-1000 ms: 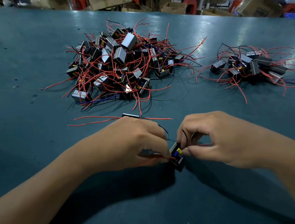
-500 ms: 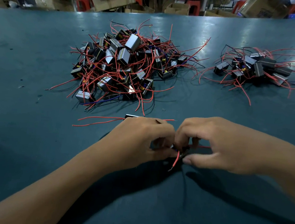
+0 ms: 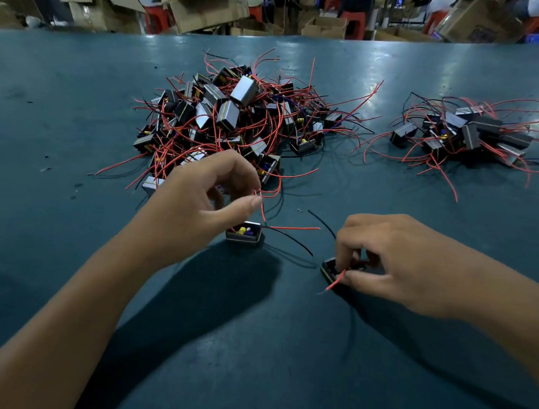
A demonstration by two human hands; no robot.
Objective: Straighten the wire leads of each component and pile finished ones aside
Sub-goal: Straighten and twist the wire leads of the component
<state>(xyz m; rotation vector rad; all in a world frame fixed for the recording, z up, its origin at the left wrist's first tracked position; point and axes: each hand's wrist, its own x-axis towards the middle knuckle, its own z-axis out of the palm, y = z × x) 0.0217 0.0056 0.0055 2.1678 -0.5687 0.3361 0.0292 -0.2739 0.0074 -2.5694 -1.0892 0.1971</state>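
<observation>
The right hand (image 3: 395, 262) pinches a small, light component (image 3: 332, 270) by its rigid body; the left hand (image 3: 197, 198) pinches a springy red lead (image 3: 263, 208).

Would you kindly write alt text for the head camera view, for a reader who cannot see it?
A person's left hand pinches a red lead of a small component on a teal table, while the right hand grips another component. Beyond lie a large pile and a smaller pile of red-wired components.
</observation>
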